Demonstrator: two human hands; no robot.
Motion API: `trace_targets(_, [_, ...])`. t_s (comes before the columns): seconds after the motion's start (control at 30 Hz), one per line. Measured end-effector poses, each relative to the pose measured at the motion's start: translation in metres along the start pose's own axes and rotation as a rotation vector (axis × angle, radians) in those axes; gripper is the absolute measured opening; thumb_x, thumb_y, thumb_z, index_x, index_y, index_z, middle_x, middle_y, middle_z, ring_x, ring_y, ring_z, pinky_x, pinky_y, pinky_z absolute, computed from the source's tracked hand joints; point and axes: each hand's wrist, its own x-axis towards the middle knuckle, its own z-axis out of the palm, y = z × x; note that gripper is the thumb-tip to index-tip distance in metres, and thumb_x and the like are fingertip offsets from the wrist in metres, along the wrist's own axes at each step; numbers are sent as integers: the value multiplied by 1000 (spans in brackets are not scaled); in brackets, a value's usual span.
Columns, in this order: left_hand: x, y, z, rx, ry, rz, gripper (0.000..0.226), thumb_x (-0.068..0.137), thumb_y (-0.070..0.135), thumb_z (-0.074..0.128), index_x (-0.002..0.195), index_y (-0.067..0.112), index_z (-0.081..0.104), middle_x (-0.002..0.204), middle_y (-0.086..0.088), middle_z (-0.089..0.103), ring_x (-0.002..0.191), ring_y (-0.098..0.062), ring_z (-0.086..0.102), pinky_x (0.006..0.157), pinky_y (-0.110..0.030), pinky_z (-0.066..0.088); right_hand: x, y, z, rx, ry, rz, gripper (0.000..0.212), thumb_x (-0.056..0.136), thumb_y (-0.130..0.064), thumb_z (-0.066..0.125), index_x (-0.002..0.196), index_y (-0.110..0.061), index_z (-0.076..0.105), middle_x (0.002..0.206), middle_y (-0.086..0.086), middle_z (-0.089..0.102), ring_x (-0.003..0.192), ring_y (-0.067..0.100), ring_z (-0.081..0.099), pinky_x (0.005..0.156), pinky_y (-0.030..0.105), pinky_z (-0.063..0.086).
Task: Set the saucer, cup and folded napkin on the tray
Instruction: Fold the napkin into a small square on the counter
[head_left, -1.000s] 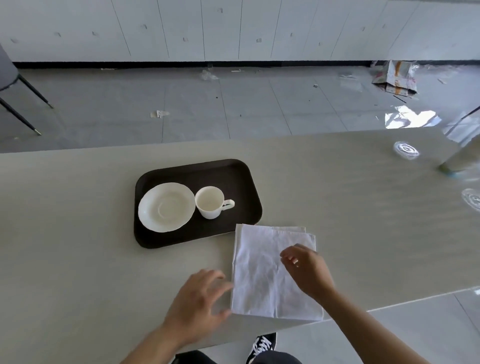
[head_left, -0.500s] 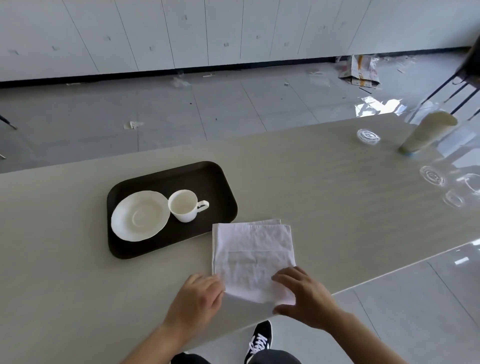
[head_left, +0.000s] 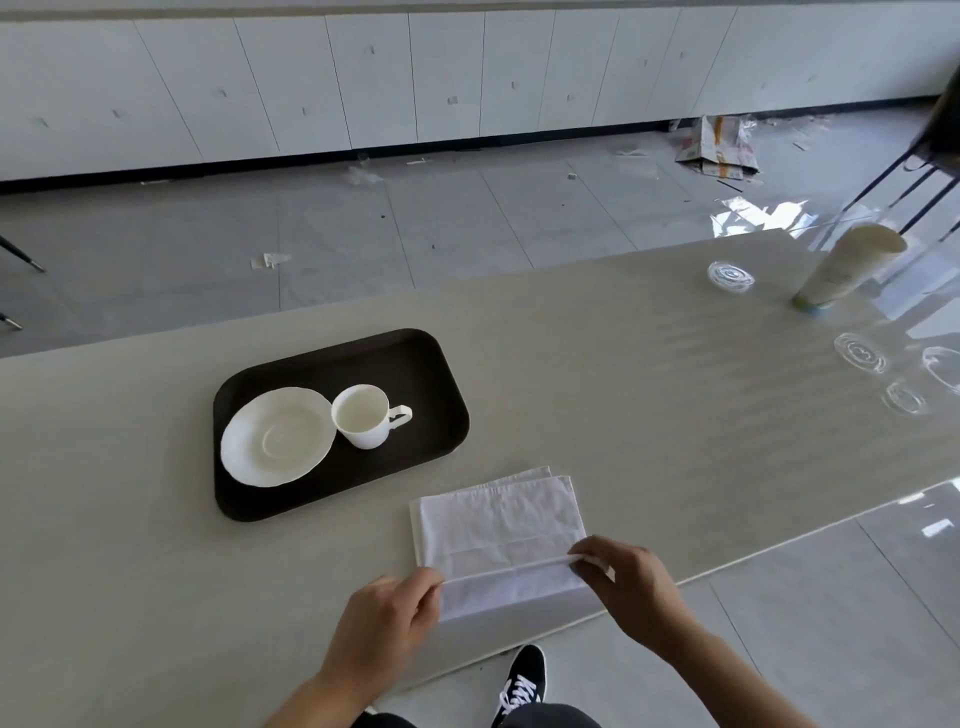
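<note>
A dark brown tray (head_left: 415, 364) lies on the pale table. On it a white saucer (head_left: 278, 436) sits at the left and a white cup (head_left: 362, 415) stands upright beside it, handle pointing right. A white napkin (head_left: 501, 525) lies on the table in front of and to the right of the tray, near the table's front edge. My left hand (head_left: 382, 631) pinches the napkin's near left corner and my right hand (head_left: 631, 587) pinches its near right corner. The near edge is lifted and folded over toward the far side.
Several clear glasses (head_left: 860, 353) and a clear lid (head_left: 731, 275) stand at the table's right end, beside a tilted stack of paper cups (head_left: 844, 270). The table's front edge (head_left: 727, 569) runs just behind my right hand. Chair legs (head_left: 904, 187) stand beyond the far right.
Both hands went from resting on the flat napkin to pinching its near corners. The near edge has been lifted and turned over away from me.
</note>
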Motion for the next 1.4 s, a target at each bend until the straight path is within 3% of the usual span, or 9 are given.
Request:
trace_targets(0.1, [4, 2, -2, -199, 56, -214, 18, 95, 32, 51, 94, 24, 68, 62, 7, 64, 57, -12, 60, 57, -33, 50, 14, -3, -3, 83, 30, 81, 9, 84, -28, 76, 86, -32, 68, 74, -21, 67, 69, 1, 63, 63, 13, 46])
trace_targets(0.2, [17, 4, -3, -391, 131, -387, 10, 94, 24, 60, 93, 29, 69, 70, 9, 69, 67, -9, 64, 62, -26, 50, 29, -5, -5, 120, 29, 120, 8, 86, -27, 74, 85, -30, 66, 72, -23, 65, 66, 2, 60, 60, 14, 43])
trace_targets(0.33, [31, 3, -3, -523, 137, -463, 12, 92, 23, 63, 93, 34, 69, 87, 25, 71, 84, 2, 67, 70, -10, 50, 48, -6, -9, 130, -3, 145, 6, 90, -29, 69, 87, -29, 64, 69, -14, 65, 65, 6, 60, 64, 25, 49])
trace_targets(0.43, [37, 1, -1, -548, 175, -503, 17, 88, 18, 69, 96, 33, 71, 84, 19, 74, 84, 5, 67, 73, -9, 50, 63, -8, -11, 131, 6, 120, 6, 89, -27, 70, 87, -27, 65, 69, -23, 64, 65, 1, 58, 61, 15, 44])
trace_targets(0.57, [47, -1, 4, -548, 239, -560, 21, 84, 13, 72, 95, 31, 72, 81, 9, 74, 80, 1, 67, 70, -9, 50, 80, -10, -12, 108, -12, 117, 5, 89, -28, 69, 87, -29, 64, 70, -31, 61, 65, -4, 56, 58, 12, 42])
trace_targets(0.83, [63, -6, 15, -472, 295, -663, 17, 84, 16, 70, 95, 28, 72, 79, 14, 71, 79, -1, 66, 72, -18, 48, 103, -8, -8, 35, -53, 126, 5, 91, -32, 66, 88, -28, 64, 62, -17, 58, 61, -1, 55, 56, 14, 39])
trace_targets(1.0, [73, -7, 21, -354, 296, -715, 15, 86, 18, 66, 99, 23, 72, 82, 14, 69, 80, -7, 63, 69, -21, 42, 115, -10, -1, -60, -36, 101, 9, 90, -30, 66, 88, -21, 65, 83, -6, 63, 74, 19, 58, 65, 31, 46])
trace_targets(1.27, [81, -7, 30, -198, 299, -741, 16, 89, 16, 62, 103, 18, 70, 98, 4, 71, 92, -19, 64, 77, -32, 50, 123, -5, 14, -157, 15, 153, 14, 91, -35, 63, 94, -22, 65, 94, -1, 62, 85, 27, 62, 60, 29, 39])
trace_targets(1.4, [75, -6, 35, -127, 312, -695, 32, 85, 15, 66, 116, 22, 63, 107, 1, 54, 93, -21, 60, 73, -34, 49, 120, -4, 20, -160, 108, 138, 24, 88, -30, 68, 111, -23, 66, 107, -2, 62, 103, 24, 58, 66, 31, 48])
